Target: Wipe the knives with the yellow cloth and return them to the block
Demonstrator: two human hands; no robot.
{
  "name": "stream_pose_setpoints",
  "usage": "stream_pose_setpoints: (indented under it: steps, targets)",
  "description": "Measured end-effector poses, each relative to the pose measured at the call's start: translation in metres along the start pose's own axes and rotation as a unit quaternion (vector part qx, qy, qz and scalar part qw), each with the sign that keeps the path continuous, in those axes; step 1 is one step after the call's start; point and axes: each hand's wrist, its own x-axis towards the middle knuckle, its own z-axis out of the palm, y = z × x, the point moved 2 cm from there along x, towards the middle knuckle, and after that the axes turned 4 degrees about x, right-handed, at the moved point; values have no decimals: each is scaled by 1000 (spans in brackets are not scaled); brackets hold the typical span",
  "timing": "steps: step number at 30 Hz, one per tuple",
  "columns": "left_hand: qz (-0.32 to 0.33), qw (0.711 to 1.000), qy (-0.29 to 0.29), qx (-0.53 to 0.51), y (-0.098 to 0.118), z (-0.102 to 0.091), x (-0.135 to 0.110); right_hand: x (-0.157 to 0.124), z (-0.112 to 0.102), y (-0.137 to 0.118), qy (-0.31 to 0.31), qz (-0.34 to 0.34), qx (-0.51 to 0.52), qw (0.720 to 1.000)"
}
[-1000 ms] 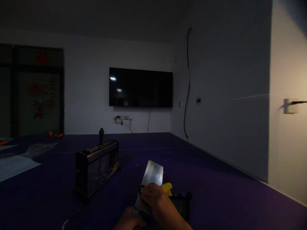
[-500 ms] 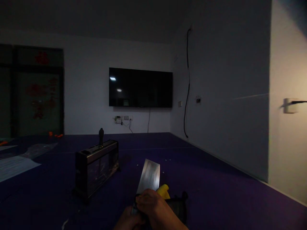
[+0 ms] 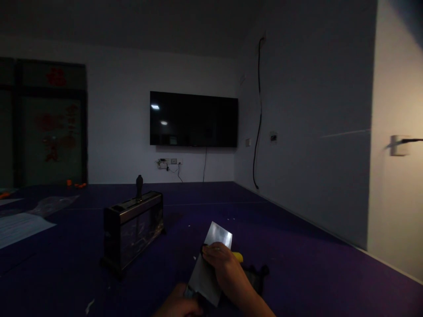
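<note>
A broad, shiny cleaver blade (image 3: pixel 206 279) slants up and to the right in front of me. My left hand (image 3: pixel 180 301) is closed around its handle at the bottom of the view; the handle is mostly hidden. Across the upper part of the blade presses my right hand (image 3: pixel 224 264), its fingers closed over a small dark-edged thing that I cannot make out. A yellow thing (image 3: pixel 238 256) shows just behind the right hand. Beside that wrist lies a dark, black-edged object (image 3: pixel 257 278), partly hidden. To the left stands a knife block (image 3: pixel 140 237) with one black handle (image 3: pixel 139 187) sticking up.
The purple tabletop (image 3: pixel 297 255) carries small white scraps. Paper sheets (image 3: pixel 23 229) and clear plastic film (image 3: pixel 54 206) lie at the left, with orange bits (image 3: pixel 79 185) farther back. A television (image 3: pixel 194 119) hangs on the far wall; a cable (image 3: pixel 259 119) runs down the right wall.
My right hand has slid up along the blade toward its far end. The cleaver has shifted right and tilted more, with more of its lower face showing.
</note>
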Motion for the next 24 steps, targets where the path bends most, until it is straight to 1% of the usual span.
stream_pose_setpoints:
  steps: [3,7,8,12,14,17,19,22,24]
  targets:
    - [-26,999,21,5,-1,-2,0,-1,-8,9,40,20,3,999]
    - [1,1000,-18,18,0,1,0,-1,-21,18,62,27,-39,997]
    - [-3,999,-21,26,0,1,0,0,-24,20,65,27,-45,996]
    - [-36,998,5,50,5,1,-6,1,-34,30,106,41,-56,992]
    - [-40,995,25,84,10,1,-11,0,-37,34,124,52,-62,989]
    - [-50,989,41,134,15,2,-17,-1,-39,37,131,69,-77,986]
    - [-53,986,52,148,14,3,-17,-3,-39,39,130,79,-84,985]
    - [-35,988,57,136,7,0,-12,-3,-39,39,122,81,-89,985]
    - [-16,992,48,115,0,-1,-7,-3,-39,38,130,75,-92,984]
